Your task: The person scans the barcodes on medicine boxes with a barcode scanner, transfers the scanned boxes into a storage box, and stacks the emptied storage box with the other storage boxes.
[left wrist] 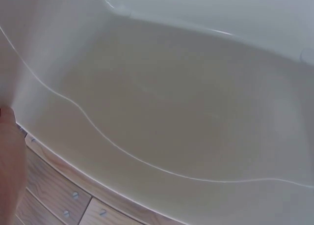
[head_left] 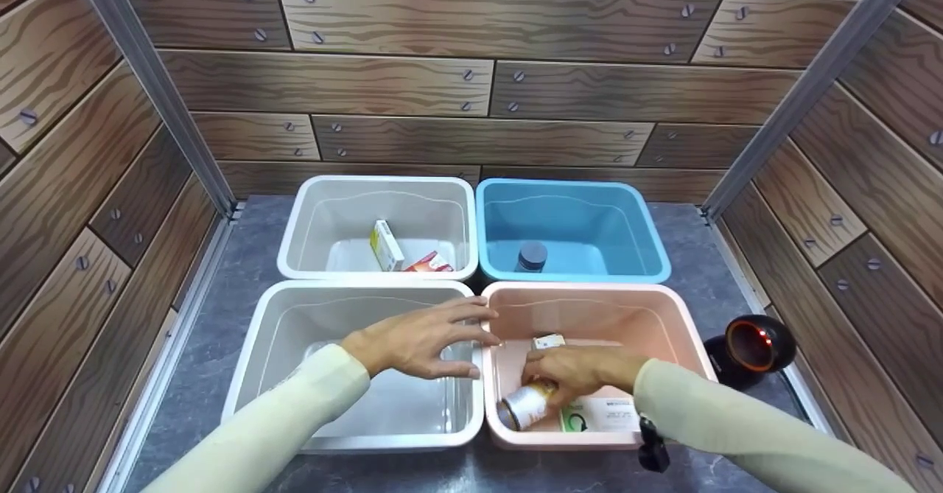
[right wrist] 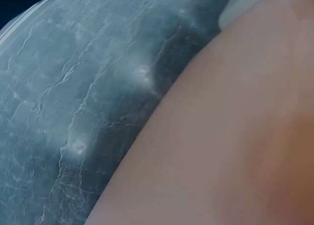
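In the head view my right hand [head_left: 571, 371] reaches down into the pink bin [head_left: 589, 294]. Its fingers curl round a cylindrical container [head_left: 524, 406] with a white and yellow label and a dark end, which lies tilted. Beside it on the bin floor is a white and green box [head_left: 600, 414], partly under the forearm. Another small white box [head_left: 548, 341] shows just behind the hand. My left hand [head_left: 431, 337] hovers palm down over the right side of the front grey-white bin [head_left: 353, 439], holding nothing, fingers spread toward the shared rims.
The back grey-white bin [head_left: 317, 213] holds a white and yellow box [head_left: 386, 246] and a red box [head_left: 430, 262]. A dark-capped bottle [head_left: 532, 256] stands in the blue bin [head_left: 589, 213]. A black device with a glowing red ring [head_left: 759, 344] stands right of the pink bin.
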`<state>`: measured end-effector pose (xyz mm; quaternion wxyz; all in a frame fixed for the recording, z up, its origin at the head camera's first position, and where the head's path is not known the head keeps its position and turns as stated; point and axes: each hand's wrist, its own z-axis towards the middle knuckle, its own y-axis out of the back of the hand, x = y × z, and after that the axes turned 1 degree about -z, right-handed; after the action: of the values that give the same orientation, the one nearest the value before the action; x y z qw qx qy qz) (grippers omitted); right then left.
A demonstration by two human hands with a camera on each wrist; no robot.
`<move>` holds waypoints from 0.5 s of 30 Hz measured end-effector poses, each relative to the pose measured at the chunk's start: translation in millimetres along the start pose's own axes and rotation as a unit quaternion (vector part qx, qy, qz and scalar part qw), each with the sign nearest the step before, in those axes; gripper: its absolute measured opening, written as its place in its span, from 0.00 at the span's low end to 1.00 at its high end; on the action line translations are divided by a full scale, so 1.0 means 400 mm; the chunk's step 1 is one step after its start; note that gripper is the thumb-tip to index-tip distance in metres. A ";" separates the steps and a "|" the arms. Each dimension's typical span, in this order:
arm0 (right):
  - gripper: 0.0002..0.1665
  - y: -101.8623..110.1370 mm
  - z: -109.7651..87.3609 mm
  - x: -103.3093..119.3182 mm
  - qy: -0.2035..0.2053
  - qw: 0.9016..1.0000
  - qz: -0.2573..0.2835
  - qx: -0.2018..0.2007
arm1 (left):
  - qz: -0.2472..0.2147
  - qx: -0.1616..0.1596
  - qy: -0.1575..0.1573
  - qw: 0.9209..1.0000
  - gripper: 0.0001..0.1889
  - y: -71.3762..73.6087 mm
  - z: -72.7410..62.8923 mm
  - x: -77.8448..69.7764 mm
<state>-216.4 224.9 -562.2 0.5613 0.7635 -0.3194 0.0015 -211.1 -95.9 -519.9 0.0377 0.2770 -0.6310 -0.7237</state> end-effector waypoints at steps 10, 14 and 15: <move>0.40 0.114 -0.121 -0.003 -0.076 0.966 0.220 -0.112 | 0.000 0.003 0.007 1.000 0.31 -0.001 -0.001 -0.004; 0.45 0.126 -0.173 -0.015 -0.060 0.930 0.325 -0.160 | -0.010 0.008 0.016 1.000 0.31 0.000 -0.001 -0.006; 0.45 0.127 -0.184 -0.018 -0.054 0.919 0.350 -0.174 | -0.012 0.009 0.018 1.000 0.31 0.000 -0.001 -0.007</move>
<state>-221.1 283.1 -494.1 0.6307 0.4925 -0.5912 0.1008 -208.6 -95.3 -519.1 0.0380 0.2976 -0.6333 -0.7134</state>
